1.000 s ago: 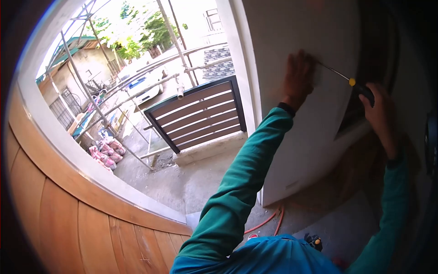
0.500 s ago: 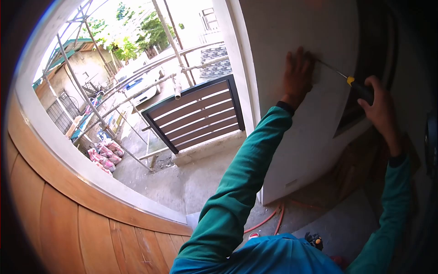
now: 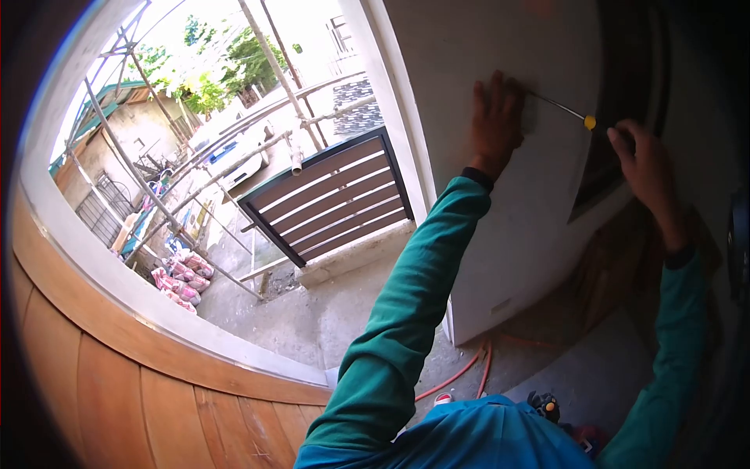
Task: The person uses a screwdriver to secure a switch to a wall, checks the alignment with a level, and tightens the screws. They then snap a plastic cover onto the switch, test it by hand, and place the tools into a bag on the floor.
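Observation:
In the head view, my right hand is closed on the dark handle of a screwdriver, right of centre. The handle is hard to make out against the dark area behind it. A yellow collar and a thin metal shaft show clearly, the shaft pointing up and left. My left hand rests on a pale upright panel, fingers stretched upward and apart. The shaft's tip meets the panel beside the left fingertips. Shadow hides whether anything small sits there.
Left of the panel is a white-framed opening. Outside stand a slatted gate, pole scaffolding and stacked sacks. Curved wood planks fill the lower left. A red hose lies on the floor below.
The view has shifted slightly, so the hands and panel appear a little further left. My right fingers have shifted on the handle; the left hand stays against the panel.

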The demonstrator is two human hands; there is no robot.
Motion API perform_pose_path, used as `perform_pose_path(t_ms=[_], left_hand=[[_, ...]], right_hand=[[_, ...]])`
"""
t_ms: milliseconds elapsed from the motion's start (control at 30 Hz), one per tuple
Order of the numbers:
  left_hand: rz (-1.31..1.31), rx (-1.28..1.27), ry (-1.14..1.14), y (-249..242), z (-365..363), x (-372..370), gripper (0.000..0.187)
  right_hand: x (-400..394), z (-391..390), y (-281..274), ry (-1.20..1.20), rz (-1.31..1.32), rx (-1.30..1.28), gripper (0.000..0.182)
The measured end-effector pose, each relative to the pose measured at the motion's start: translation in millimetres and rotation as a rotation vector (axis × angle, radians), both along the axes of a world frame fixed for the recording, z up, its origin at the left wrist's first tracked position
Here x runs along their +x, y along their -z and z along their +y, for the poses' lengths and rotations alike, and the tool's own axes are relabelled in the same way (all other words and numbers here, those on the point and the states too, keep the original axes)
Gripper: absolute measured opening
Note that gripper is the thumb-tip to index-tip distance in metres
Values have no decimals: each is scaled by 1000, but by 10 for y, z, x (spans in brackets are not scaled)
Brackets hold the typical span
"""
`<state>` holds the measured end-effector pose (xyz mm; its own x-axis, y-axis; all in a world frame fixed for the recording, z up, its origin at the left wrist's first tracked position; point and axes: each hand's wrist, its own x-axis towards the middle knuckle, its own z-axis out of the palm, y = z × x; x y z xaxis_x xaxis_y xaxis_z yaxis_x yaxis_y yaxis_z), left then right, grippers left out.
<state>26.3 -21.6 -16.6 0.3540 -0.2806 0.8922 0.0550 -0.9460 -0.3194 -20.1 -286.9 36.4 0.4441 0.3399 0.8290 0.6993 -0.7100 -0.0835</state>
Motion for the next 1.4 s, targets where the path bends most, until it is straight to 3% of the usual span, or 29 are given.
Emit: perform_pose_path(t_ms=[67, 167, 233, 267, 333, 433, 567, 633, 733, 833, 933, 967, 1033, 1167, 1233, 1333, 1400], left_hand=[[-37, 3, 5, 0, 11, 17, 72], [-54, -9, 71, 6, 40, 25, 69], [-58, 63, -28, 35, 57, 62, 100], [-56, 64, -22, 25, 49, 45, 100], [-21, -39, 90, -4, 34, 18, 69], [-41, -30, 85, 5, 42, 30, 73], [-36, -4, 56, -2, 58, -20, 78], [20, -9, 66, -27, 48, -82, 85], [53, -25, 39, -48, 36, -123, 90], [19, 31, -15, -14, 66, -55, 97], [92, -3, -8, -46, 47, -111, 94], [85, 0, -12, -30, 52, -98, 94], [36, 10, -17, -23, 54, -56, 93], [29, 11, -33, -10, 44, -56, 93], [-7, 7, 9, 9, 61, -22, 93], [-7, 5, -18, 22, 52, 15, 94], [-24, 19, -31, -2, 54, -3, 94]], right_hand=[[-50, 8, -30, 13, 71, 75, 27], [-191, 30, -105, -65, -72, -99, 28], [-119, 42, -16, 24, -70, -35, 29], [-83, 49, -3, 29, -68, -34, 29], [-22, 44, 9, -56, 114, 53, 29], [-221, 74, -101, -124, -16, -95, 30], [-123, 95, -30, 5, -44, -58, 31], [-80, 99, -25, 43, 129, 83, 30], [-235, 91, -106, -95, -65, -47, 27], [-180, 96, -20, -17, -22, 16, 26], [-132, 112, -37, 20, 190, 136, 27], [-123, 104, -26, 16, 184, 139, 27], [-127, 78, -8, -71, -110, -27, 28], [-175, 102, -3, 14, -31, -29, 29], [-148, 119, -18, 43, 121, 101, 28], [-217, 110, -49, -83, -67, 11, 29], [-116, 103, 21, -45, -104, 50, 30]])
